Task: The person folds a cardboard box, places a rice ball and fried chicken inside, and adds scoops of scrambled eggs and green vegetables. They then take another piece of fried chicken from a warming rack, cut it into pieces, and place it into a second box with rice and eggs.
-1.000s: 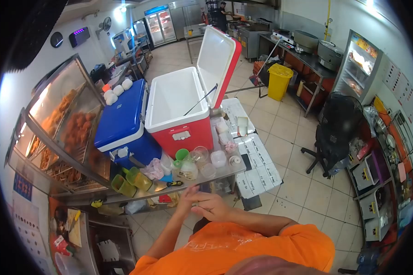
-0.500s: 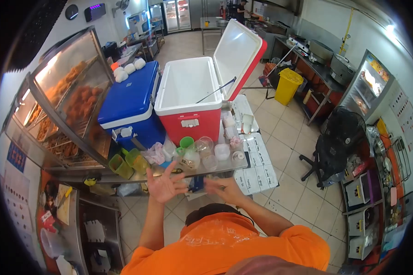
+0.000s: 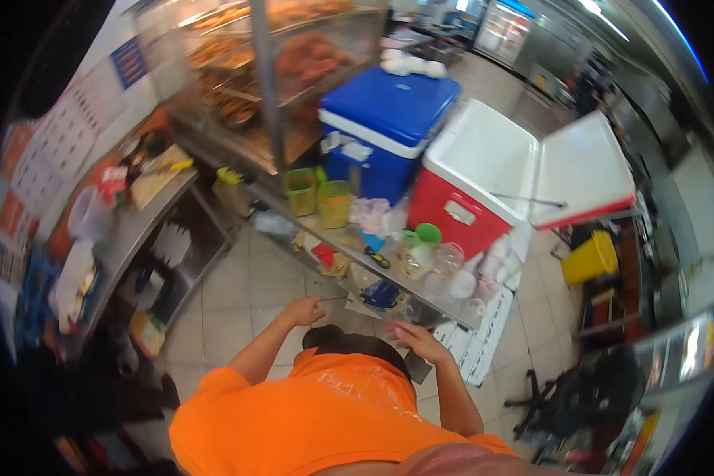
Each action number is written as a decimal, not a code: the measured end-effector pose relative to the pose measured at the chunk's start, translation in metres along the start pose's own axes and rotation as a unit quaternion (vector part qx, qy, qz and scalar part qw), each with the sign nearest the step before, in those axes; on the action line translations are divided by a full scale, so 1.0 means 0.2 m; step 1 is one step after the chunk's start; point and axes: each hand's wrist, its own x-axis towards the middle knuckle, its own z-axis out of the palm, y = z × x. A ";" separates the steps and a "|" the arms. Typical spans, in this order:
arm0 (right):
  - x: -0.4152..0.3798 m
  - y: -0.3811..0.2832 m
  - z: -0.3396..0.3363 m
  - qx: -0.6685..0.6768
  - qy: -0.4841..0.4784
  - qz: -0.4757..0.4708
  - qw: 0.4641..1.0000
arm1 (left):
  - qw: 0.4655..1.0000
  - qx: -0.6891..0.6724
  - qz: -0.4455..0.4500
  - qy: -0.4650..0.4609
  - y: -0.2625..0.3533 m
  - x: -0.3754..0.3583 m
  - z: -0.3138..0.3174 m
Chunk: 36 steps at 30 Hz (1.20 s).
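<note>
My left hand [image 3: 303, 311] hangs in the air before the counter, fingers partly stretched, with nothing visible in it. To its right, my right hand [image 3: 416, 339] is also off the counter; its fingers look extended and slightly blurred, and I see nothing held. Nearest to both is the metal counter's front edge [image 3: 440, 305]. On the counter sit a black-and-yellow tool [image 3: 378, 258], a green cup [image 3: 428, 232], clear plastic containers [image 3: 450, 258] and a pink-and-white cloth [image 3: 370, 214]. Two yellow-green tubs, one a square tub [image 3: 335, 205], stand to the left.
Behind the counter items stand a closed blue cooler [image 3: 385, 115] and a red cooler [image 3: 460, 208] with its lid [image 3: 587, 170] raised. A glass food cabinet [image 3: 271, 95] is at the back left. A side table [image 3: 155, 190], yellow bin [image 3: 591, 258] and black chair [image 3: 567, 404] surround the floor.
The view has turned left, bringing the side table further in. Both hands have dropped back from above the counter's edge, and the left palm is no longer raised and spread.
</note>
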 end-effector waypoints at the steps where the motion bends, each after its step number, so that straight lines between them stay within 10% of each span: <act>1: 0.04 -0.03 0.02 -0.018 -0.028 0.031 0.999 | 1.000 -0.016 -0.023 0.014 -0.02 0.00 0.01; 3: 0.15 -0.09 0.09 -0.343 -0.023 0.000 0.939 | 0.998 -0.021 0.063 -0.005 -0.06 0.02 0.03; 4: 0.24 -0.02 0.12 -0.490 0.083 -0.386 0.777 | 0.998 -0.033 0.049 0.007 -0.05 0.00 0.04; 5: 0.27 -0.07 0.20 -0.491 0.067 -0.394 0.774 | 0.995 -0.098 0.035 -0.006 -0.02 -0.03 0.00; 7: 0.27 -0.20 0.34 -0.211 -0.023 -0.159 0.964 | 0.986 -0.168 0.022 -0.011 -0.08 -0.06 -0.03; 9: 0.38 -0.19 0.46 -0.250 -0.032 -0.183 0.950 | 0.993 -0.021 0.008 0.114 -0.30 -0.08 0.07; 12: 0.53 -0.21 0.61 -0.150 -0.010 -0.212 0.966 | 0.975 -0.164 -0.119 0.087 -0.77 -0.20 0.23; 18: 0.91 -0.37 0.60 -0.331 -0.050 -0.294 0.895 | 0.882 -0.048 -0.429 -0.189 -1.91 -0.82 0.94; 20: 1.03 -0.67 0.66 -0.366 0.005 -0.343 0.865 | 0.942 -0.148 -0.240 -0.181 -2.03 -1.20 0.76; 22: 1.10 -1.24 0.84 -0.424 0.062 -0.483 0.764 | 0.779 -0.241 -0.505 -0.283 -1.94 -1.20 0.52; 31: 1.56 -3.21 1.61 -0.484 0.305 -0.750 0.332 | 0.904 -0.028 -0.401 -0.144 -2.61 -0.73 -0.01; 36: 1.69 -3.64 1.69 -0.558 0.309 -0.690 0.342 | 0.957 -0.201 -0.158 0.135 -2.29 -0.31 -0.64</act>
